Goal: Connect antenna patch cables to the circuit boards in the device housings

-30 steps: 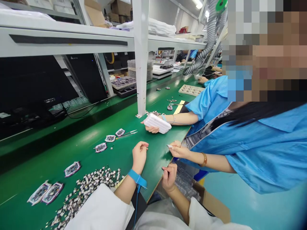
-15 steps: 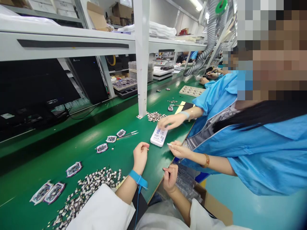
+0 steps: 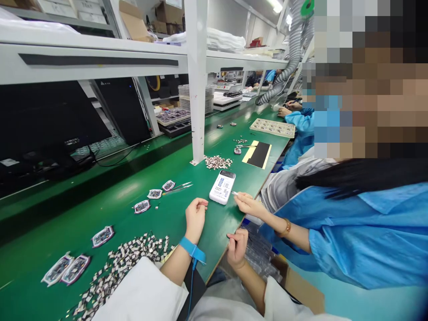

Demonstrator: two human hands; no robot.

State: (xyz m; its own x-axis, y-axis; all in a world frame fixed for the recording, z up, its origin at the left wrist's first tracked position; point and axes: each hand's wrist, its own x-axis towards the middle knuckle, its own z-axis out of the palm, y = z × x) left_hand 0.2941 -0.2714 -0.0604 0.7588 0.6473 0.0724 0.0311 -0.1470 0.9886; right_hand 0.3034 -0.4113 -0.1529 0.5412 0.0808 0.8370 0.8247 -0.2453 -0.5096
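Note:
My left hand (image 3: 195,219) rests on the green bench with its fingers curled together, and nothing shows in it. It wears a blue wrist strap (image 3: 193,250) with a cord. At the bench edge my right hand (image 3: 237,248) is closed in a loose fist, with no object visible in it. A white phone-shaped device (image 3: 222,187) with a printed face lies just beyond my hands, touched by neither. To its right a co-worker's hand (image 3: 247,205) pinches a small pale piece. Tweezers (image 3: 178,188) lie left of my left hand beside small circuit boards (image 3: 154,194).
A heap of small parts (image 3: 123,263) spreads at the lower left, near more boards (image 3: 103,236). Another small heap (image 3: 218,162) lies by the white post (image 3: 198,89). Farther back are a black-and-yellow sheet (image 3: 257,154) and a beige tray (image 3: 272,127). A shelf (image 3: 110,55) overhangs the bench.
The co-worker's other hand has left the white device and gone out of view, and their body has shifted right. Their pinching hand has risen slightly. My hands have stayed still.

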